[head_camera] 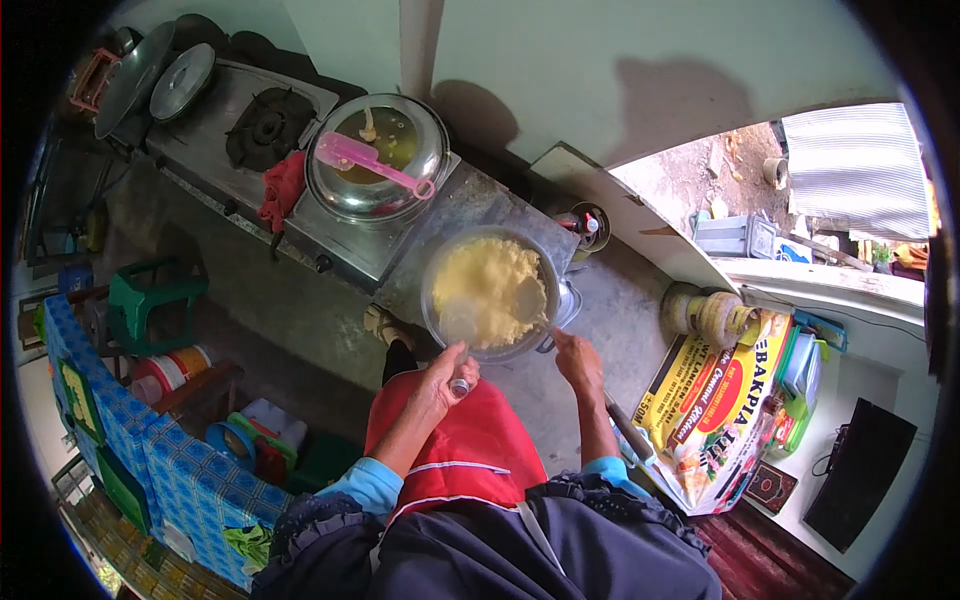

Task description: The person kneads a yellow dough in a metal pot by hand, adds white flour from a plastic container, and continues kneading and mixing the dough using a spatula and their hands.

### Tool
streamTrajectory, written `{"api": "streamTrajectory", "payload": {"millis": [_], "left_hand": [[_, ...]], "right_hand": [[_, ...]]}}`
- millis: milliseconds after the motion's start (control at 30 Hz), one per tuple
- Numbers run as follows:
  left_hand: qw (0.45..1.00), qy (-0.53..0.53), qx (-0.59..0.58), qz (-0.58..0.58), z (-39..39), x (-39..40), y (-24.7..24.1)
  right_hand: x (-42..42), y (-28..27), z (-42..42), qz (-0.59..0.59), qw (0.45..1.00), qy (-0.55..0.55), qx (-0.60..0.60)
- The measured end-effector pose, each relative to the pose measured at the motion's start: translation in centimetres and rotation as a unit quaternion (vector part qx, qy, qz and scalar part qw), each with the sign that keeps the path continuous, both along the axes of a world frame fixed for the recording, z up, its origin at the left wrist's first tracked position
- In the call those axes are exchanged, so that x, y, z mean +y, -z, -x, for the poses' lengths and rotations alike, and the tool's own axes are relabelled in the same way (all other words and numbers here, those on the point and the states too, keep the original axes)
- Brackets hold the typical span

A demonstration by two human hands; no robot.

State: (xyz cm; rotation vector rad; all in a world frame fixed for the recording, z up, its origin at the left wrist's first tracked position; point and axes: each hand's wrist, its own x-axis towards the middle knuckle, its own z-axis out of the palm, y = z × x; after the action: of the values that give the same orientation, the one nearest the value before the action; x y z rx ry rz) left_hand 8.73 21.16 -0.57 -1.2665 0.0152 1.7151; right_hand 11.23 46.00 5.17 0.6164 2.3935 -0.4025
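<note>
A large round metal pot (429,315) stands at the end of the counter before me, filled with a pale yellow, crumbly mash (480,274). My left hand (444,379) grips the handle of a metal utensil (458,319), whose rounded head is in the mash at the pot's near left side. My right hand (580,364) is closed around a long-handled utensil (630,429). Its dark rounded head rests in the mash at the right, and its handle runs back beneath my forearm. I cannot tell the exact kind of either utensil.
Left of the pot, a metal stove (337,247) carries a wide metal basin (375,202) of yellowish liquid, with a pink spatula (375,165) across it. A red cloth (283,191) hangs nearby. Gas cylinders (705,315) and a printed box (720,405) stand at right; a green stool (154,304) at left.
</note>
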Motion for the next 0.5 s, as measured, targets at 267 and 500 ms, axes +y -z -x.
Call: {"api": "streamTrajectory", "payload": {"millis": [267, 500], "left_hand": [[1.0, 0.014, 0.024, -0.004, 0.1, 0.9, 0.1], [1.0, -0.028, 0.011, -0.003, -1.6, -0.9, 0.9]], "right_hand": [[-0.6, 9.3, 4.6, 0.042, 0.996, 0.043, 0.06], [-1.2, -0.7, 1.9, -0.006, 0.996, -0.092, -0.005]]}}
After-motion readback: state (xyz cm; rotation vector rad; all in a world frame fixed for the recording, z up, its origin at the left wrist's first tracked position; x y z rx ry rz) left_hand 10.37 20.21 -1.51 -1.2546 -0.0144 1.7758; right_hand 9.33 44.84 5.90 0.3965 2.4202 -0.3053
